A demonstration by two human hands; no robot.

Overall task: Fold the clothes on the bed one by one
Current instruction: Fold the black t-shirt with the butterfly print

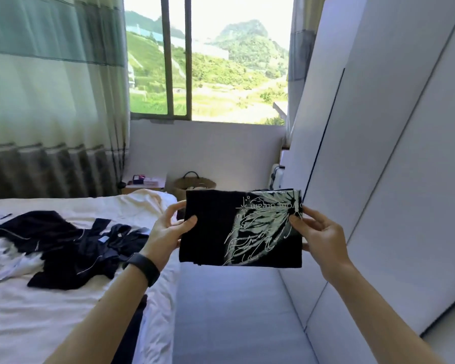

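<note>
Head view: left hand (170, 227) and right hand (317, 232) pinch the folded black shirt (241, 229), hiding a basket (193, 183), perhaps wicker, with dark clothes (71, 245) on the bed (37, 311).

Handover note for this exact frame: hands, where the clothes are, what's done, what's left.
Left hand: grips the left edge of the black printed shirt, thumb on top.
Right hand: pinches the shirt's right edge.
Shirt: folded into a flat rectangle and held in the air, off the bed, between it and the white wardrobe.
Dark clothes: an unfolded heap lying on the bed; how many pieces cannot be told.
Done: this shirt looks folded.
Left: set it down, then fold the heap one piece at a time.
</note>
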